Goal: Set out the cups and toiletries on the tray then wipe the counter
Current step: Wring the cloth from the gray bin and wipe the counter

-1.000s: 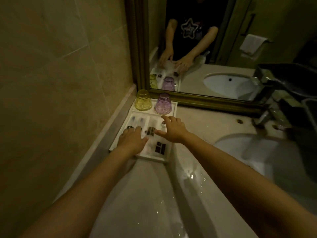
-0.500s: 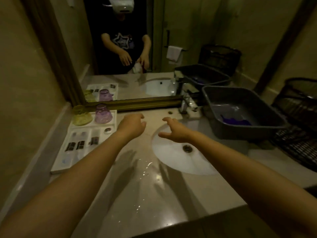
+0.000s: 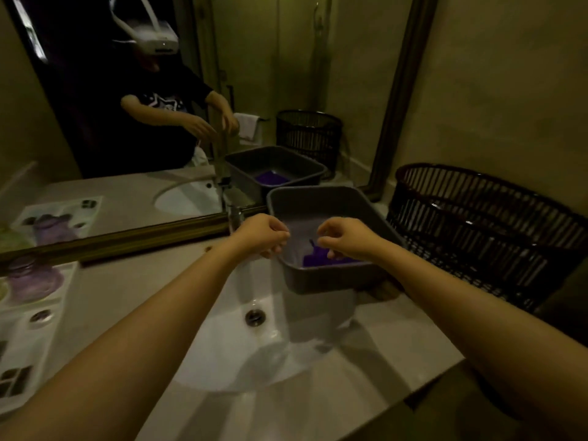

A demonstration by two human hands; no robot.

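Both hands have moved right from sink to grey tub (image 3: pixel 321 275). Far left: tray (image 3: pixel 28 332), purple cup (image 3: pixel 31 278) set out. Left hand (image 3: pixel 262 235), right hand (image 3: pixel 345 238) loosely curled, empty, presumably reaching for purple cloth (image 3: pixel 327 260) for wiping.

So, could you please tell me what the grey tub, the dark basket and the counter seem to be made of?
Tub: likely matte grey plastic, with smooth moulded walls and a rounded rim. Basket: dark woven slats, perhaps wicker or bamboo, slightly glossy. Counter: polished stone or a lookalike, pale with soft reflections.
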